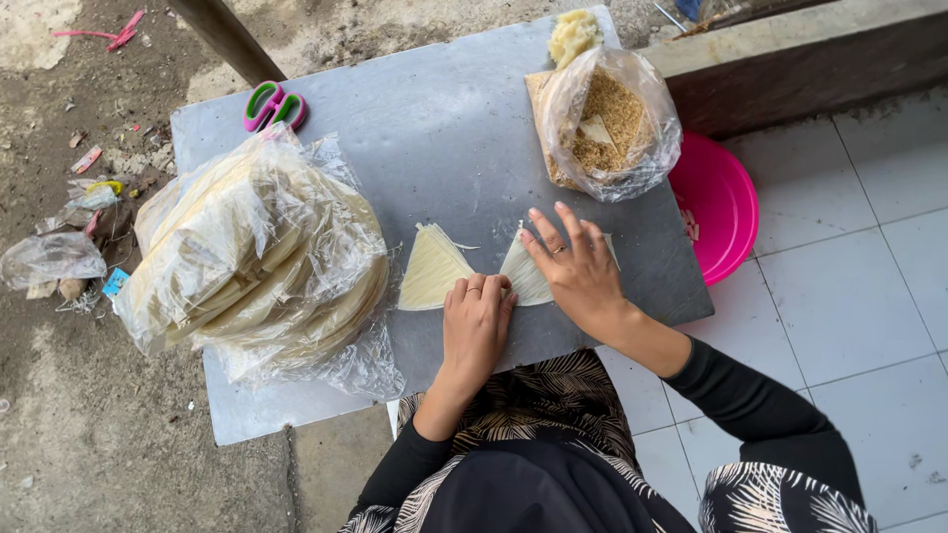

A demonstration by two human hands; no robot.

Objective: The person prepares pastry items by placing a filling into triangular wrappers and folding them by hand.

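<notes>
Both hands (476, 321) atop wrapper stacks (434, 268)

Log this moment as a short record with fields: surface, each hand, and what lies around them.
surface: grey metal table
left hand: curled, resting at the near tips of the wrapper stacks
right hand: flat on the right triangular stack, fingers spread
left of hands: bagged round wrappers
far side: bag of crumbs, scissors
right edge: pink bowl
</notes>
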